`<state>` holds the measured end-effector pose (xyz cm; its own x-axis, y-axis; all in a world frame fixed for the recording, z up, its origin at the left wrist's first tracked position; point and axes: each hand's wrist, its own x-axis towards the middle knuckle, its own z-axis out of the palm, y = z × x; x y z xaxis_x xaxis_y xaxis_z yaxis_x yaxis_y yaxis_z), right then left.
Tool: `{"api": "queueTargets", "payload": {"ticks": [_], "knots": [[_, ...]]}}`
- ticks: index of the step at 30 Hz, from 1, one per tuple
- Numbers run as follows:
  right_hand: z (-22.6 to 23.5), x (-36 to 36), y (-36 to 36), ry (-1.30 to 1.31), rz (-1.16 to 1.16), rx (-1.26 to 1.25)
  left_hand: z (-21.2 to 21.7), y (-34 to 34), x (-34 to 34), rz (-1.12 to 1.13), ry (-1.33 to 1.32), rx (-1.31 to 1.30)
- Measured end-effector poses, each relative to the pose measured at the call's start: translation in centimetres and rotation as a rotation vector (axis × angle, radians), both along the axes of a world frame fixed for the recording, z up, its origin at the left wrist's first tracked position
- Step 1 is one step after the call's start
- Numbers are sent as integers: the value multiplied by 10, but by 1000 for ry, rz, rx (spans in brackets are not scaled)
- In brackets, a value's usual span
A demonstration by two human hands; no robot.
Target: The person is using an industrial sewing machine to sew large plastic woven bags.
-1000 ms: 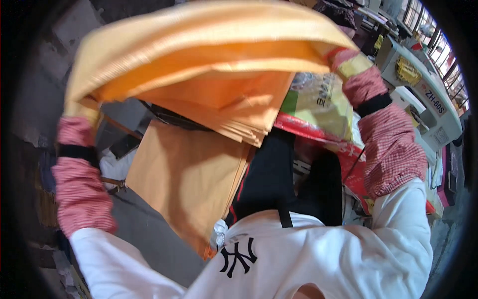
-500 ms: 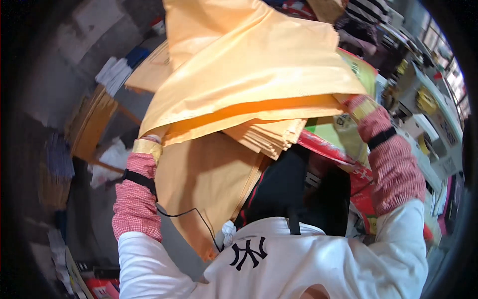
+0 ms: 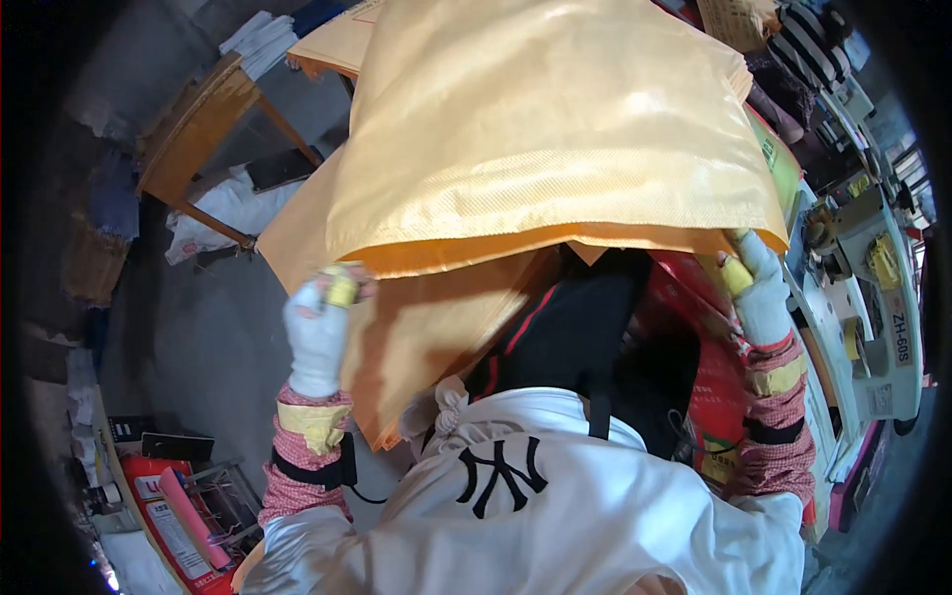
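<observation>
A large yellow-orange woven sack (image 3: 555, 129) spreads across the upper middle, its hemmed mouth facing me and parted along the lower edge. My left hand (image 3: 319, 332), in a white glove with yellow tape on a finger, is closed at the left corner of the mouth; its fingertips are slightly blurred. At the right corner is my right hand (image 3: 762, 297), gloved and taped likewise. Its thumb stands apart from a finger that rests on the hem, and the other fingers are partly hidden. Below the raised sack lies a pile of similar sacks (image 3: 426, 327), partly covered.
A wooden stool-like frame (image 3: 193, 149) stands at the left, with a white bag (image 3: 233, 218) by it. Along the right runs a pale machine (image 3: 873, 297). Red printed sacking (image 3: 694, 367) lies by my right arm. Another person in stripes (image 3: 808, 50) is at the upper right.
Both hands, earlier hidden inside the sack's mouth, have come out to its corners. The sack has been spread flatter and wider. My view has shifted, showing more floor at left.
</observation>
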<state>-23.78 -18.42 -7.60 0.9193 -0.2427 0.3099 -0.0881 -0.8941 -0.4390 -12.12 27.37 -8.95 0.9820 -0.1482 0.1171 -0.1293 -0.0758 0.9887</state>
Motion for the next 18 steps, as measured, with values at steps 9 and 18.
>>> {"api": "queueTargets", "payload": {"ticks": [9,18], "knots": [[2,13,-40,-338,230,1570,-34,52,67,698,211,-244],[-1,27,-53,-334,45,1647,-42,3,88,17,482,-161]]}}
